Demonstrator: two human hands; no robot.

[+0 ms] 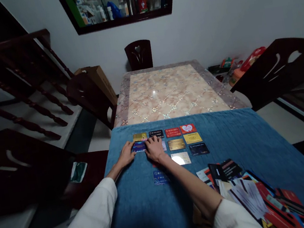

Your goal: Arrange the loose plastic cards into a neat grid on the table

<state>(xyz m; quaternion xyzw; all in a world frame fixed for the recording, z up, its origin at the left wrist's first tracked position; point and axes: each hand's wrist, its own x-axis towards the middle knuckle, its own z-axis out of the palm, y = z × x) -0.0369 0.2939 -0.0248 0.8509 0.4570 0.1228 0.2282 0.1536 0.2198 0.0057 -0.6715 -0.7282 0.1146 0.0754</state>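
A purple-blue card [139, 146] lies on the blue cloth [142, 203] between my two hands. My left hand [127, 154] has its bent fingers and thumb closed at the card's left end. My right hand [155, 148] is at the card's right end, fingers curled, partly covering a pale card [164, 145]. Just beyond lie a gold card [139, 136] and a black card [155, 134]. To the right, rows continue with a red card [172, 132], a heart card [187, 128], a gold card [176, 144] and a yellow card [192, 138]. My right forearm hides part of a blue card [160, 177].
A loose heap of cards [246, 191] covers the right front of the cloth. A white card [180, 158] and a dark card [198, 149] lie nearer the rows. Beyond the cloth is a patterned table cover [166, 93]. Dark wooden chairs [139, 55] surround the table.
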